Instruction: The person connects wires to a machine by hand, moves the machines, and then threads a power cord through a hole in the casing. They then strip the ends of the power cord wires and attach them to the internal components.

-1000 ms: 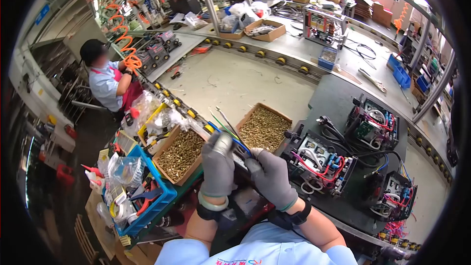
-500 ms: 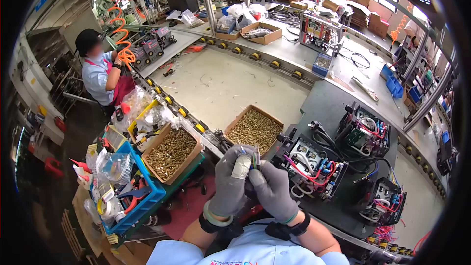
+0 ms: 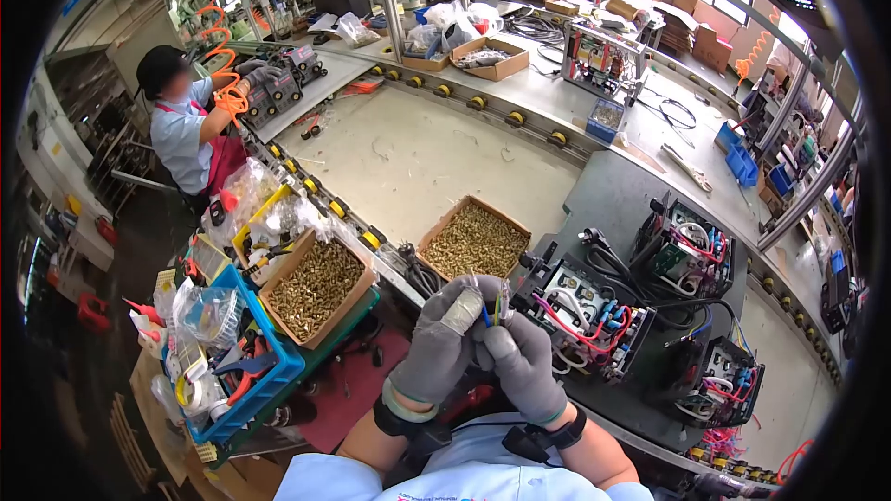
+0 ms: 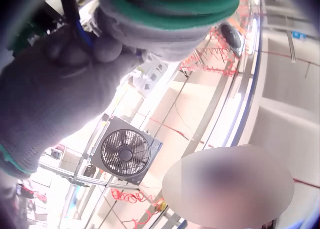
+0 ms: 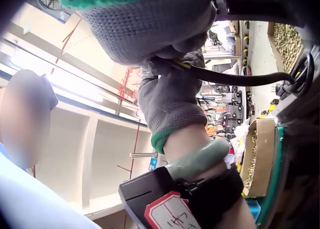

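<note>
Both hands wear grey gloves and meet in front of the chest. My left hand (image 3: 436,343), with light tape round its thumb, pinches the wire end of a black power cable (image 5: 235,79). My right hand (image 3: 525,366) grips the same end from the other side, thumb against it. Between the thumbs show a blue wire (image 3: 485,317) and a yellow-green wire (image 3: 497,312). In the right wrist view the black cable runs out from between the gloves. Fingers hide most of the wire ends.
Beyond the hands stands a carton of small brass-coloured parts (image 3: 475,239), with a second carton (image 3: 316,289) to the left. A blue crate of tools (image 3: 243,401) is at far left. Opened electrical units (image 3: 585,311) with cables sit on the dark board at right. Another person (image 3: 186,125) works at the line.
The hands have drawn together and nearer the body. The long wires that stuck out past the left hand are now mostly covered, with short coloured lengths showing between the thumbs.
</note>
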The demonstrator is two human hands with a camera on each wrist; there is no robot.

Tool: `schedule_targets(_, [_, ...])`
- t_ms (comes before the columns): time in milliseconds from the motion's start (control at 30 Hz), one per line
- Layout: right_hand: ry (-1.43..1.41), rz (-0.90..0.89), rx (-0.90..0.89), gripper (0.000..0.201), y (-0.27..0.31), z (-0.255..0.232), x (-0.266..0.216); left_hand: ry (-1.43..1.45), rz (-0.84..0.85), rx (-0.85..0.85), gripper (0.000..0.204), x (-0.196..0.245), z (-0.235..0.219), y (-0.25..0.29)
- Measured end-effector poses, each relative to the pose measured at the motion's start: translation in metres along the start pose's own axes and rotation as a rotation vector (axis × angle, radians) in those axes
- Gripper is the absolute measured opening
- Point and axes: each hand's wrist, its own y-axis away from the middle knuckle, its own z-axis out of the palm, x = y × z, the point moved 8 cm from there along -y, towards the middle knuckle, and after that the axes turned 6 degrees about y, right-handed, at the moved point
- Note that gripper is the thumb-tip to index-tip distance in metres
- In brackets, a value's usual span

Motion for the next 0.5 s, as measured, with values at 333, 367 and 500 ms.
schedule_targets(333, [0.056,0.086,-0.049,0.02,-0.003,0.015,0.0,0.028,0.15,0.141,0.014,0.017,-0.01,0.005])
schedule_targets(367, [0.126,0.059,-0.045,0.021,-0.001,0.015,-0.004,0.028,0.152,0.144,0.014,0.016,-0.01,0.005])
schedule_targets(500, [0.239,-0.006,-0.04,0.023,0.003,0.014,-0.011,-0.09,0.168,0.196,0.011,0.018,-0.013,0.006])
